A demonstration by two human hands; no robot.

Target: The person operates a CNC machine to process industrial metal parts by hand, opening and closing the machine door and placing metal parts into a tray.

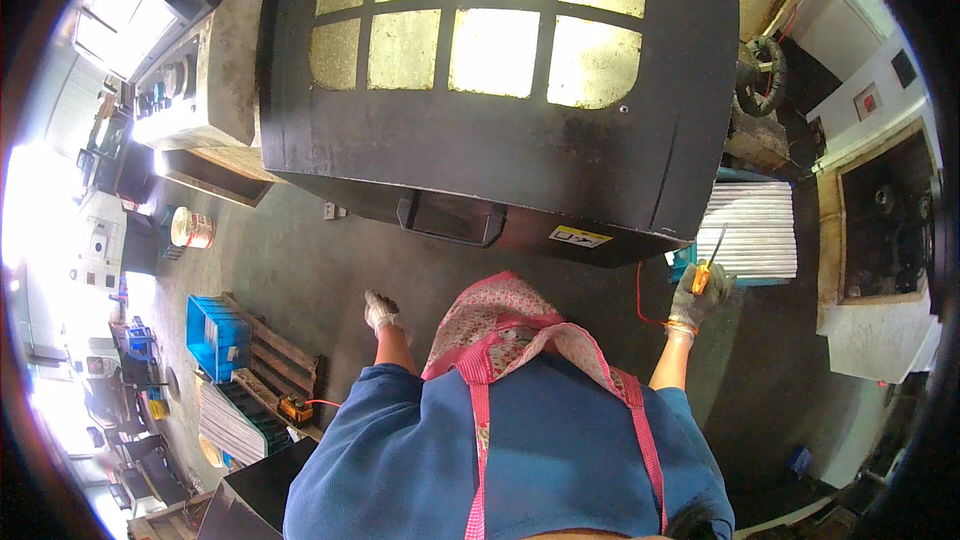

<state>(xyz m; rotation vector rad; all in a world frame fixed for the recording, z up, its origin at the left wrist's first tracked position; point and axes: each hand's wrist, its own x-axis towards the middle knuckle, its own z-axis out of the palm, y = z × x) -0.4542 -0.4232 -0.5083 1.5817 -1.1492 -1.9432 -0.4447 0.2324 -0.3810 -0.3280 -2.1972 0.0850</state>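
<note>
The right hand point(690, 311) near four o'clock grasps an orange tool point(701, 279). The left hand point(380, 311), at eight: clenched or loose, cannot tell.

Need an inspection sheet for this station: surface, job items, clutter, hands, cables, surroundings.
Surface: black machine cover with bright window panes, marked by smudges; black handle on its front.
Job's things: orange-handled tool with a thin shaft, in the right hand; pale slats stacked beyond it.
Clutter: blue crate beside a wooden pallet; white bucket farther off.
Hands: right hand gloved, gripping the tool; left hand gloved, off the handle, grip unclear.
Cables: red cord by the right wrist; ends can't be traced.
Surroundings: pale cabinet with a dark window at right; bystanders: nothing seen.
</note>
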